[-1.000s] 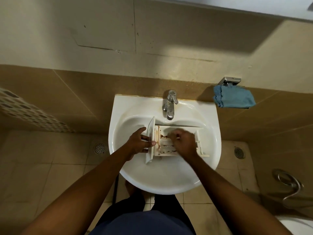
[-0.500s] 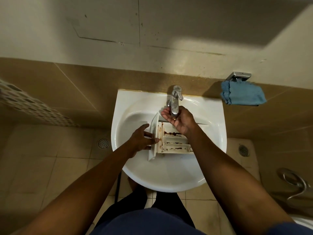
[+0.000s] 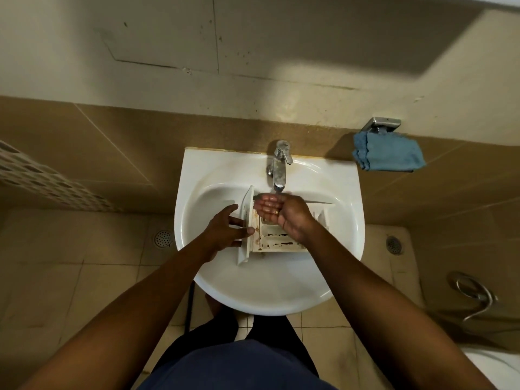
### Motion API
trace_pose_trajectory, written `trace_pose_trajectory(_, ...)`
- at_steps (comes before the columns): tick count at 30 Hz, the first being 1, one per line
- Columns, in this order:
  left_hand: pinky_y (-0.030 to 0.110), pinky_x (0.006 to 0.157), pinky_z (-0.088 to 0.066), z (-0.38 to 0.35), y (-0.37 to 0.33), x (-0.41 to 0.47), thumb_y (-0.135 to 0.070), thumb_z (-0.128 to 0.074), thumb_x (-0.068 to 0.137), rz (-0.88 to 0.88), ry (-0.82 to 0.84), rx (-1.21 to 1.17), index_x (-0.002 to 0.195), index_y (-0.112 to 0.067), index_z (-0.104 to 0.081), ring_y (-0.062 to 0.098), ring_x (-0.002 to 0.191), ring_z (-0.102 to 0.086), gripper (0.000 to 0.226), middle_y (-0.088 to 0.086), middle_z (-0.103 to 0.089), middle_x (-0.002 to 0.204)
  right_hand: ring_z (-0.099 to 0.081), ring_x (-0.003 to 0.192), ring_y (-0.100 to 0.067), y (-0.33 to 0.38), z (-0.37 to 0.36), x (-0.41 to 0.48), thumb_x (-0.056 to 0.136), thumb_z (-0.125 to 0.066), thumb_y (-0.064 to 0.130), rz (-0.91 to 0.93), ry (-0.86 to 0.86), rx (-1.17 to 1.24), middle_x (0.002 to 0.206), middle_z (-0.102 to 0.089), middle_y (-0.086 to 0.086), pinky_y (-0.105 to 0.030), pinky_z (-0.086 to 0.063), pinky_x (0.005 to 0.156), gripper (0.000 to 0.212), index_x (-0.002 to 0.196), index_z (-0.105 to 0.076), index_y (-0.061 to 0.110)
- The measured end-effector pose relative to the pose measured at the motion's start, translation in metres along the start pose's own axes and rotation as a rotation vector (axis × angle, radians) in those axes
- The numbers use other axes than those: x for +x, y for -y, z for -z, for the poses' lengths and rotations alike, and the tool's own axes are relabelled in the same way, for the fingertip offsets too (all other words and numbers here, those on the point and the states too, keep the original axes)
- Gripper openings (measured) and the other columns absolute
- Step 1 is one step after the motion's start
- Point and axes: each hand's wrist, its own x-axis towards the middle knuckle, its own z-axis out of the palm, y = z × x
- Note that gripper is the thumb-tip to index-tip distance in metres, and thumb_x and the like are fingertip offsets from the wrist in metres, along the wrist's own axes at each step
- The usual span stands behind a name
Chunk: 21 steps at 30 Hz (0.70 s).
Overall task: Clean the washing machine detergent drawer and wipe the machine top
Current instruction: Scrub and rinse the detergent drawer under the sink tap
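Moved: right hand (image 3: pixel 281 213) is up out of the compartments and now sits palm-up under the tap (image 3: pixel 278 167).
Right fingers: loosely cupped, wet, holding nothing.
Left fingers: left hand (image 3: pixel 225 232) pinches the front panel of the detergent drawer (image 3: pixel 277 243).
Drawer: in the sink (image 3: pixel 267 291), brown residue remaining.
Meaning: probably collecting rinse water, so scrubbing is unfinished.

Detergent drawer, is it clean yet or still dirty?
Still dirty: the detergent drawer, lying in the sink with the left hand gripping its front panel, shows brown stains along its compartment walls.

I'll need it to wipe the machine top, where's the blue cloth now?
In the head view, the blue cloth hangs from a metal wall holder on the right, beside the sink, level with the tap.
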Motion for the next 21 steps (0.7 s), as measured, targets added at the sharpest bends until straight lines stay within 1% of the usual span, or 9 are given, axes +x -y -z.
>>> trace_pose_trajectory(3, 0.043, 0.081, -0.063, -0.001, 0.000, 0.000, -0.019, -0.090, 0.073, -0.010, -0.003, 0.003, 0.157, -0.025, -0.031, 0.029, 0.109, -0.068, 0.103, 0.010, -0.064, 0.125, -0.073, 0.105, -0.034, -0.013, -0.001, -0.026, 0.107, -0.044, 0.015, -0.021, 0.020, -0.181, 0.112, -0.074, -0.024, -0.046, -0.057, 0.098, 0.034, 0.119, -0.066, -0.008)
trace_pose_trajectory(6, 0.042, 0.081, -0.063, 0.000, 0.000, -0.002, -0.017, -0.090, 0.074, -0.021, -0.001, 0.001, 0.157, -0.024, -0.031, 0.028, 0.109, -0.068, 0.102, 0.010, -0.064, 0.125, -0.072, 0.099, -0.036, -0.019, -0.001, -0.043, 0.100, -0.051, 0.010, -0.060, 0.094, -0.333, 0.109, -0.073, -0.027, -0.046, -0.057, 0.096, 0.031, 0.115, -0.067, -0.013)
trace_pose_trajectory(9, 0.044, 0.084, -0.062, 0.000, 0.000, -0.002, -0.016, -0.089, 0.075, -0.016, 0.003, 0.003, 0.157, -0.024, -0.031, 0.029, 0.110, -0.068, 0.101, 0.010, -0.064, 0.126, -0.072, 0.099, -0.038, -0.015, -0.006, -0.034, 0.101, -0.051, 0.010, -0.012, 0.018, -0.307, 0.111, -0.072, -0.030, -0.047, -0.056, 0.097, 0.030, 0.114, -0.067, -0.012)
trace_pose_trajectory(12, 0.046, 0.086, -0.061, 0.000, 0.000, -0.002, -0.015, -0.090, 0.075, -0.010, 0.001, -0.005, 0.157, -0.024, -0.031, 0.030, 0.112, -0.067, 0.102, 0.010, -0.064, 0.127, -0.071, 0.098, -0.029, -0.007, -0.021, -0.014, 0.107, -0.048, 0.018, 0.117, -0.076, -0.230, 0.108, -0.073, -0.024, -0.046, -0.054, 0.100, 0.029, 0.110, -0.069, -0.002)
trace_pose_trajectory(14, 0.045, 0.085, -0.062, 0.001, -0.001, -0.003, -0.014, -0.089, 0.076, -0.011, -0.003, -0.005, 0.157, -0.024, -0.031, 0.029, 0.112, -0.067, 0.101, 0.011, -0.064, 0.126, -0.069, 0.097, -0.027, -0.007, -0.026, -0.012, 0.107, -0.048, 0.019, 0.139, -0.104, -0.213, 0.106, -0.071, -0.028, -0.045, -0.054, 0.101, 0.031, 0.112, -0.068, -0.004)
trace_pose_trajectory(16, 0.043, 0.083, -0.062, 0.000, -0.001, -0.003, -0.015, -0.089, 0.076, -0.014, -0.010, 0.005, 0.157, -0.025, -0.032, 0.029, 0.111, -0.067, 0.100, 0.010, -0.065, 0.125, -0.066, 0.093, -0.027, -0.017, -0.023, -0.031, 0.107, -0.048, 0.015, 0.131, -0.081, -0.259, 0.102, -0.069, -0.028, -0.038, -0.056, 0.091, 0.032, 0.116, -0.065, -0.011)
trace_pose_trajectory(18, 0.042, 0.081, -0.063, 0.000, -0.001, -0.002, -0.017, -0.090, 0.076, -0.021, -0.010, 0.020, 0.157, -0.025, -0.032, 0.028, 0.110, -0.067, 0.100, 0.009, -0.066, 0.124, -0.069, 0.087, -0.024, -0.032, -0.013, -0.056, 0.106, -0.047, 0.014, 0.088, -0.019, -0.387, 0.100, -0.075, -0.015, -0.031, -0.055, 0.081, 0.032, 0.115, -0.067, -0.010)
trace_pose_trajectory(20, 0.039, 0.076, -0.063, 0.000, -0.002, -0.003, -0.018, -0.089, 0.076, -0.026, -0.004, 0.034, 0.157, -0.025, -0.032, 0.026, 0.108, -0.067, 0.100, 0.008, -0.065, 0.125, -0.075, 0.095, -0.025, -0.041, -0.002, -0.067, 0.106, -0.045, 0.014, 0.024, 0.036, -0.467, 0.106, -0.078, -0.014, -0.033, -0.058, 0.087, 0.032, 0.115, -0.070, -0.003)
trace_pose_trajectory(21, 0.037, 0.074, -0.063, 0.000, -0.002, -0.003, -0.018, -0.089, 0.076, -0.028, 0.000, 0.037, 0.157, -0.024, -0.032, 0.025, 0.107, -0.067, 0.100, 0.008, -0.065, 0.125, -0.075, 0.096, -0.028, -0.040, -0.001, -0.065, 0.105, -0.046, 0.013, 0.011, 0.037, -0.457, 0.107, -0.077, -0.017, -0.035, -0.058, 0.088, 0.031, 0.115, -0.070, -0.004)
